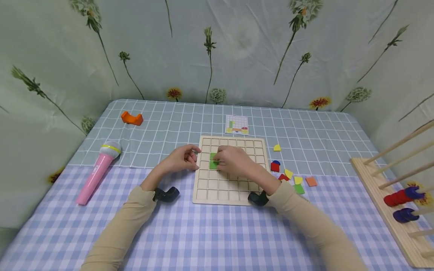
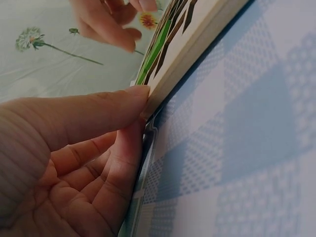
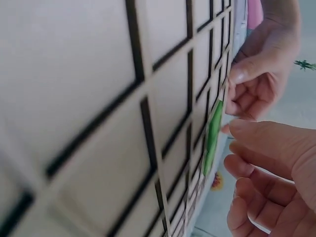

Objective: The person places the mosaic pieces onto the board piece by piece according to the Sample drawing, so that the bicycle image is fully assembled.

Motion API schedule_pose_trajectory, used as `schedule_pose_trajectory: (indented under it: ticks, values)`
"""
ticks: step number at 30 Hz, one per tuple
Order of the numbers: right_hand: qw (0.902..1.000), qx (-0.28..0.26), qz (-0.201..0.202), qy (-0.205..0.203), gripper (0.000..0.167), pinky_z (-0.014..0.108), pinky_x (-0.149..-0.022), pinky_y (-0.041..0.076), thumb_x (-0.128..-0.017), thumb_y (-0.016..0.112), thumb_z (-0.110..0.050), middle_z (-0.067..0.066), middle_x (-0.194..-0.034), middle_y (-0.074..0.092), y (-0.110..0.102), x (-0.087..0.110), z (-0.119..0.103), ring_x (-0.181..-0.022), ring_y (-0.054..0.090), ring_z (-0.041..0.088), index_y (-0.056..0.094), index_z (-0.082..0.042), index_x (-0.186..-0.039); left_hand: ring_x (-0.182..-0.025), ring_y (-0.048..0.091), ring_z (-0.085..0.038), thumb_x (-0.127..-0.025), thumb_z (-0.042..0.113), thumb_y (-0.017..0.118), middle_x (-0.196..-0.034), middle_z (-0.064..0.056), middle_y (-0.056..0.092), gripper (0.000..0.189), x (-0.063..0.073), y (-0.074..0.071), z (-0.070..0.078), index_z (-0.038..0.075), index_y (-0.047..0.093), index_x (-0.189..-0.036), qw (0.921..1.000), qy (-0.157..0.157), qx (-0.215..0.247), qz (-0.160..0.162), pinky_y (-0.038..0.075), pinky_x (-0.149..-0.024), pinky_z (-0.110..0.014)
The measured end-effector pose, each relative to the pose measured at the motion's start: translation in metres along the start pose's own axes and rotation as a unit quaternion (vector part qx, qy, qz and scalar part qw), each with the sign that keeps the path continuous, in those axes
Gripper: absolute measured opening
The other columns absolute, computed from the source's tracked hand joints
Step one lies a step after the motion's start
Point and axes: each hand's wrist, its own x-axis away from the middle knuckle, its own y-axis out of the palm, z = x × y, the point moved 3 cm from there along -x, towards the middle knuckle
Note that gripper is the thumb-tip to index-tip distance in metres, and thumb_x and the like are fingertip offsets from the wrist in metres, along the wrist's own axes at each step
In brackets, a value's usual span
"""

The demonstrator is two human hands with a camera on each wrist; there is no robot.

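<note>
A wooden grid board (image 1: 207, 192) lies on the table with green tiles (image 1: 213, 161) set in its upper left squares. My left hand (image 1: 181, 158) pinches the board's left edge between thumb (image 2: 108, 106) and index finger. Over the green tiles hovers my right hand (image 1: 235, 161), its fingers loosely bent; in the right wrist view the thumb (image 3: 271, 140) and fingers stand apart from the green tile (image 3: 213, 138), with nothing seen between them. Part of the board is hidden under the right hand and forearm.
A pattern card (image 1: 236, 124) lies behind the board. Right of it are loose tiles, among them an orange square (image 1: 311, 181) and a yellow piece (image 1: 277, 148). A pink microphone (image 1: 98, 173) and an orange holder (image 1: 132, 118) lie left; a wooden bead rack (image 1: 373, 195) stands right.
</note>
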Motion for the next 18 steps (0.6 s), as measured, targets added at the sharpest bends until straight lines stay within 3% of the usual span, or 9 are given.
schedule_pose_trajectory:
  ticks: [5,18]
  values:
    - [0.9997,0.008,0.000,0.024,0.022,0.028,-0.070,0.051,-0.086,0.066,-0.020,0.003,-0.100,0.065,-0.010,0.016,0.007,-0.085,0.061,0.014,0.071,-0.012,-0.106,-0.072,0.055,-0.009,-0.075,-0.002,0.072,-0.089,-0.014,0.055,0.054,0.001,0.001,0.001,-0.009,0.046,-0.123,1.0000,0.003,-0.001,0.000,0.049,-0.063,-0.017]
    - [0.9979,0.011,0.036,0.052,0.021,0.026,-0.063,0.048,-0.082,0.070,-0.015,0.004,-0.095,0.066,-0.022,0.069,0.039,-0.080,0.061,0.015,0.072,-0.008,-0.102,-0.072,0.055,-0.007,-0.075,-0.001,0.072,-0.089,-0.013,0.055,0.053,-0.002,0.000,-0.003,-0.007,0.047,-0.122,1.0000,0.003,-0.006,0.003,0.048,-0.064,-0.017]
